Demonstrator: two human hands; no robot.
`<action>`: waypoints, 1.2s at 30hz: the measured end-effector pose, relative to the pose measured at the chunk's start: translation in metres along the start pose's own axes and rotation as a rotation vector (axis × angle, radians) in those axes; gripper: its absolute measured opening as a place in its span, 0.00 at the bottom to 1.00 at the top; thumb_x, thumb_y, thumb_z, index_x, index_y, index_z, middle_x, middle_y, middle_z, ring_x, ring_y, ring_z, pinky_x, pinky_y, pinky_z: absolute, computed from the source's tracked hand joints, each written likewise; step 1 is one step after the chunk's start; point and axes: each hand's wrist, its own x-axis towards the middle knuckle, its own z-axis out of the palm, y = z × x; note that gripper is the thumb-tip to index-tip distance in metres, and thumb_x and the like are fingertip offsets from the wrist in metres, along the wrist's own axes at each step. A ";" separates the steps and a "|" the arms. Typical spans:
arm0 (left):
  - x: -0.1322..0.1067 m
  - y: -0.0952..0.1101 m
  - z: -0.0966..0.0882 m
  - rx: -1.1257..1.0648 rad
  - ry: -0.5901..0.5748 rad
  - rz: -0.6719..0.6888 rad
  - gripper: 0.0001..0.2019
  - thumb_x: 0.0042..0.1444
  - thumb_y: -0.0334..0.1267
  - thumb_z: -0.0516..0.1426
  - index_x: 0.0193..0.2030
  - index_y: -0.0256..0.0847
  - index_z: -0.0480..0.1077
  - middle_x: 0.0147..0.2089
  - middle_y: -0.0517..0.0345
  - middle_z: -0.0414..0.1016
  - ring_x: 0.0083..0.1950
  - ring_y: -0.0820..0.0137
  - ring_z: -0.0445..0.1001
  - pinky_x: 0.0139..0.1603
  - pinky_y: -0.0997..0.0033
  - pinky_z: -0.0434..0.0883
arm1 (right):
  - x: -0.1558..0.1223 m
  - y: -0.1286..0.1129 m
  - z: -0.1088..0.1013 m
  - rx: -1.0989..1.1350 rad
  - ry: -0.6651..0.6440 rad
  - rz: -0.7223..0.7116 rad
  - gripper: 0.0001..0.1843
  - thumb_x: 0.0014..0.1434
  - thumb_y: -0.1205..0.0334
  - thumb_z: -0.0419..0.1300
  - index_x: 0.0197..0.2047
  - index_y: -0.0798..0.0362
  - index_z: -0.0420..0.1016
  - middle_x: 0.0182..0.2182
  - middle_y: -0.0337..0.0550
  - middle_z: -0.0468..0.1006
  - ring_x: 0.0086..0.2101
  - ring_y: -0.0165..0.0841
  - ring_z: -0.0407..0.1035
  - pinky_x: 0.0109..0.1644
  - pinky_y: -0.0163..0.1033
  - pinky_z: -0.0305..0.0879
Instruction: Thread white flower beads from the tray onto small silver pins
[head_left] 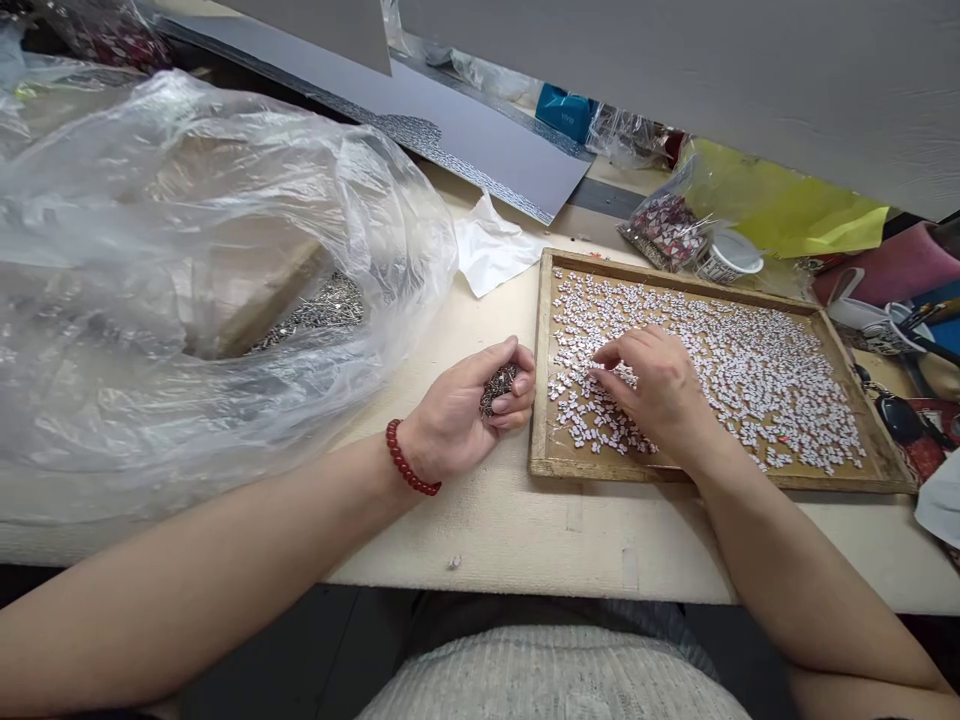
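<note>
My left hand (469, 405), palm up with a red bead bracelet (411, 462) at its wrist, curls around a heap of small metal pieces (498, 390). It is beside the left edge of a shallow wooden tray (534, 440). Many small white pieces with reddish marks (780, 375) are spread over the tray floor. Over the tray's left part hovers my right hand (649, 385), thumb and index finger curved toward each other close to the white pieces. Whether a tiny part sits between those fingertips is too small to make out.
A large clear plastic bag (187, 250) on the left holds more metal pieces (322, 305). White tissue (495, 245) lies behind the tray. Plastic cups (731, 255) and a bag of red and white pieces (667, 225) stand behind it. A grey panel (712, 70) overhangs the back.
</note>
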 end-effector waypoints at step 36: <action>-0.001 -0.008 -0.003 0.031 -0.075 0.070 0.06 0.55 0.35 0.59 0.31 0.33 0.70 0.29 0.59 0.69 0.32 0.81 0.71 0.36 0.82 0.74 | 0.018 -0.051 -0.003 0.338 0.310 -0.167 0.05 0.59 0.64 0.61 0.31 0.50 0.70 0.31 0.42 0.78 0.36 0.36 0.70 0.44 0.44 0.65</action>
